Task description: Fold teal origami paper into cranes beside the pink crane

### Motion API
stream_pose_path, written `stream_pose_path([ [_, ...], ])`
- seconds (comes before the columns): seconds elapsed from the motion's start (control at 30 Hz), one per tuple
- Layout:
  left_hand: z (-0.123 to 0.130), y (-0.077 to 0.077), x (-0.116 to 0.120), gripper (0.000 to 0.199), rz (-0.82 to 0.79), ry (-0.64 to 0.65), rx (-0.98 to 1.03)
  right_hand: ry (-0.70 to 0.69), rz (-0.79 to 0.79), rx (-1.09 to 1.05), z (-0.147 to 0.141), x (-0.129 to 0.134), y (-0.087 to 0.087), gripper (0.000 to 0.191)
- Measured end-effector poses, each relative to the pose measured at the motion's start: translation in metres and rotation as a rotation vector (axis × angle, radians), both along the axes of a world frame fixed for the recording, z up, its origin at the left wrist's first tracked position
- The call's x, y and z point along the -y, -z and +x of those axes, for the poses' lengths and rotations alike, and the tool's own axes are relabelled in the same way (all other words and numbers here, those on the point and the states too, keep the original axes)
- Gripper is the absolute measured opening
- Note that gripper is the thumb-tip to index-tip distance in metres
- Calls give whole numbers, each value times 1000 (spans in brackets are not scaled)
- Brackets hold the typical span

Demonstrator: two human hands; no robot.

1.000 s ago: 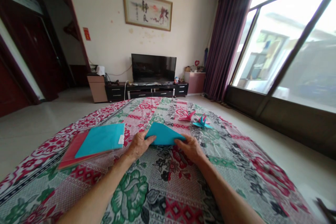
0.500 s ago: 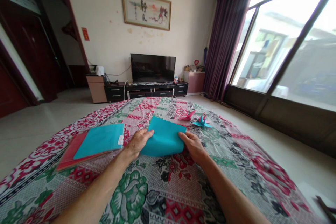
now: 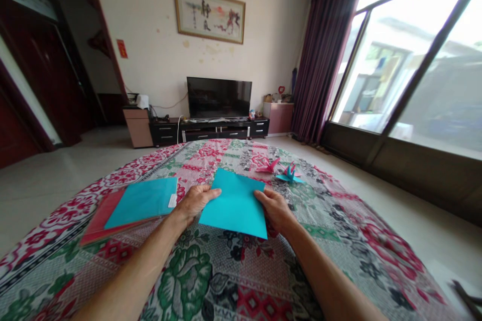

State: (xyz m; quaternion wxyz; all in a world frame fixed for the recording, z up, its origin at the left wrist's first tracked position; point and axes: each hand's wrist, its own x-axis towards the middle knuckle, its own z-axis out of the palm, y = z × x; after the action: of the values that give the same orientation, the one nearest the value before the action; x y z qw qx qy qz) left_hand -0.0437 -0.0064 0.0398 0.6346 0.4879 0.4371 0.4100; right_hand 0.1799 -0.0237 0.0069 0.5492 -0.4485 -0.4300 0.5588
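A square sheet of turquoise paper (image 3: 235, 205) is held between my two hands over the middle of the table. My left hand (image 3: 198, 200) pinches its left edge, thumb on top and fingers underneath. On the opposite edge my right hand (image 3: 275, 206) grips the paper the same way. The sheet looks nearly flat, with its near corners free. To the left lie packs of paper, a turquoise one (image 3: 141, 200) on top of a red one (image 3: 100, 220). Beyond my right hand stand folded paper cranes, a turquoise crane (image 3: 289, 175) and a pink crane (image 3: 268, 166), with more pink paper behind.
A floral cloth (image 3: 241, 271) covers the round table. Past its far edge are a low black cabinet (image 3: 165, 133) and a television (image 3: 220, 98). A window (image 3: 410, 70) and a purple curtain (image 3: 318, 50) are on the right.
The turquoise sheet has flattened out: its near edge, curled under before, now extends toward me. Both hands keep their grip at almost the same places.
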Motion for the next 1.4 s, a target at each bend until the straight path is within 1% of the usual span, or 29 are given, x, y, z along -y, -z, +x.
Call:
stream_pose_path([
  [0.13, 0, -3, 1, 34, -17, 30, 3, -12, 1, 0, 1, 1, 0, 33],
  [0.33, 2, -5, 4, 34, -25, 32, 3, -116, -24, -12, 0, 4, -5, 36],
  [0.57, -1, -7, 5, 35, 53, -21, -61, -44, -49, 2, -2, 2, -5, 37],
  [0.8, -4, -10, 4, 31, 85, -40, -104, -35, -34, 34, 1, -1, 2, 38],
  [0.97, -6, -8, 3, 29, 104, -33, -115, -80, -19, 29, 5, -2, 5, 36],
  [1.07, -7, -5, 1, 28, 120, -52, -135, -129, -13, 5, 4, 1, 2, 38],
  [1.2, -8, -3, -1, 30, 113, -69, -132, -201, 14, -13, 1, 5, -3, 45],
  [1.3, -7, -5, 0, 35, 104, -53, -110, -182, 12, -12, -1, 4, -4, 44],
  [1.4, -7, -6, 2, 47, 136, -33, -63, -101, 1, -21, -1, 1, -3, 44],
])
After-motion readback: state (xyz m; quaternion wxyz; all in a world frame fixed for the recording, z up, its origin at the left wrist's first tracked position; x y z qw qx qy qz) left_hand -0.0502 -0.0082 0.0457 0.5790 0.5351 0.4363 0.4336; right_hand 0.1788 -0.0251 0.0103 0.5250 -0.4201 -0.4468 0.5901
